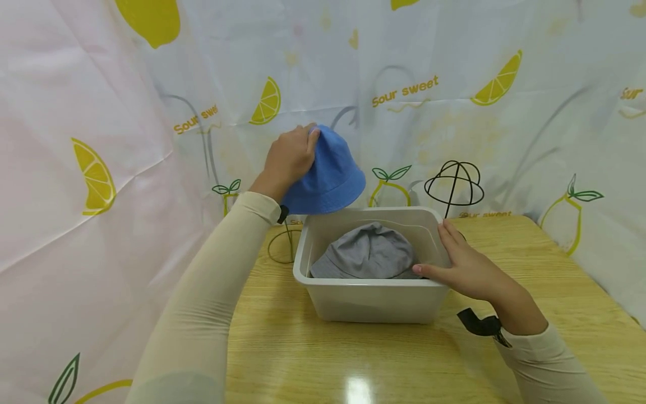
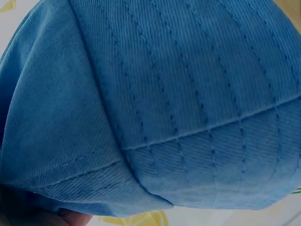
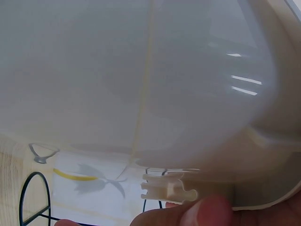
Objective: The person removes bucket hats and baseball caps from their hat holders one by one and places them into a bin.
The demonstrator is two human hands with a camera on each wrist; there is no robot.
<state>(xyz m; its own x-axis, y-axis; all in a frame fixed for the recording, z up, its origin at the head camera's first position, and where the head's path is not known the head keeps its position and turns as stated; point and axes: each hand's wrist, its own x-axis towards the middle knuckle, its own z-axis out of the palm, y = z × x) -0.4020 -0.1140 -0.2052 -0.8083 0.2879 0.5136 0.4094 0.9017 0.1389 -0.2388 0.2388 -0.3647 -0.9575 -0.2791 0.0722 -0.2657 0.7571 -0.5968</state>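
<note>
My left hand (image 1: 292, 152) pinches a blue bucket hat (image 1: 330, 168) at the top of its crown, with the brim downward. Rows of stitching show on the hat's blue brim (image 2: 202, 84) in the left wrist view. Below and left of the hat, a wire stand (image 1: 281, 247) shows only its ring base and part of its stem. A grey bucket hat (image 1: 370, 252) lies inside a white plastic bin (image 1: 370, 300). My right hand (image 1: 469, 266) holds the bin's right side, its thumb reaching over the rim near the front corner.
A black wire hat stand (image 1: 454, 182) with a bare dome top rises behind the bin's right corner. The wooden table (image 1: 530, 292) carries the bin and stands. A lemon-print cloth (image 1: 429, 45) hangs close behind and along the left.
</note>
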